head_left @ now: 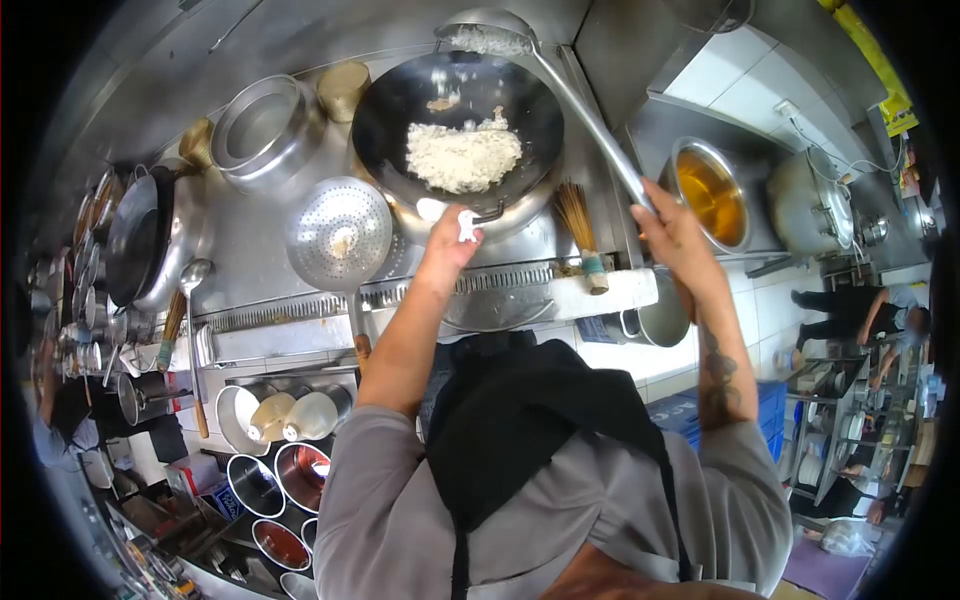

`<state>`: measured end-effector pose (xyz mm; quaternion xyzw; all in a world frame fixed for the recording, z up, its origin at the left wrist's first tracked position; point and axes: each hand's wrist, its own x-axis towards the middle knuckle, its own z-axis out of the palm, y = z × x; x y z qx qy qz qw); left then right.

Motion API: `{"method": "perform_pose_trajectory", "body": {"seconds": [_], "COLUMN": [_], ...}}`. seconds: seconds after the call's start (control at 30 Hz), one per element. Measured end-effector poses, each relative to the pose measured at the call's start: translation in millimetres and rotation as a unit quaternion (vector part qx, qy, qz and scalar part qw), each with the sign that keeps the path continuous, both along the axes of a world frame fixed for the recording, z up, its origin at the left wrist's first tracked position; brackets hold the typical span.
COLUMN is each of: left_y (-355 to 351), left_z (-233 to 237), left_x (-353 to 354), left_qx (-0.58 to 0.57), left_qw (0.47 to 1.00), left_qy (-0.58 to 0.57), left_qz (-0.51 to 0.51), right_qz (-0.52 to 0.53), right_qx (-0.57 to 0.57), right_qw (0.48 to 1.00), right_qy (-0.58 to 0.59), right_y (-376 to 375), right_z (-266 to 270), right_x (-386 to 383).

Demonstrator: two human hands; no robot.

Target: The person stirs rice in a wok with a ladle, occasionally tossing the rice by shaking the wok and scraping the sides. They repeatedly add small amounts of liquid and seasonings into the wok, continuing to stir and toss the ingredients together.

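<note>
My left hand [450, 248] is closed at the near rim of a black wok [388, 115], with a white cloth [467, 226] at the fingers and the wok's small loop handle beside it. A mound of white rice [463, 157] lies in the wok, with a few loose grains and brownish bits higher up. My right hand [675, 232] grips the long metal handle of a ladle [592, 118]. The ladle's bowl is raised over the far rim, and rice [488, 41] clings in it.
A perforated skimmer [340, 225] lies left of the wok. Nested metal pots [262, 125] stand behind it. A bamboo brush [580, 230] lies to the right, before a pot of amber liquid [711, 195]. Sauce containers [281, 541] sit lower left. Another person [865, 315] is at far right.
</note>
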<state>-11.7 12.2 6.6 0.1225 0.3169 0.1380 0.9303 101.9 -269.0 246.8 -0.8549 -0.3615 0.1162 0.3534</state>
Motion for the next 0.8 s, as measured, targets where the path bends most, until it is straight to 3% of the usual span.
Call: {"method": "perform_pose_trajectory", "body": {"seconds": [0.17, 0.27, 0.4, 0.5, 0.67, 0.8], "left_y": [-9, -11, -9, -10, -9, -4], "left_z": [16, 4, 5, 11, 2, 7], "left_x": [1, -1, 2, 2, 4, 3], "left_qx": [0.003, 0.011, 0.01, 0.005, 0.012, -0.002], "left_qw": [0.998, 0.999, 1.0, 0.999, 1.0, 0.999], "left_qy": [0.048, 0.036, 0.02, 0.036, 0.019, 0.032], "left_qz": [0.03, 0.014, 0.012, 0.021, 0.015, -0.001], "right_qz": [0.046, 0.025, -0.078, -0.124, -0.091, 0.013], "right_qx": [0.02, -0.099, 0.013, 0.103, 0.062, -0.034], "right_qw": [0.961, 0.965, 0.967, 0.94, 0.873, 0.893], "right_qy": [0.271, 0.241, 0.241, 0.299, 0.476, 0.449], "right_y": [45, 90, 95, 93, 133, 135], "right_z": [-88, -111, -106, -108, -147, -120], "right_x": [9, 17, 21, 29, 37, 0]}}
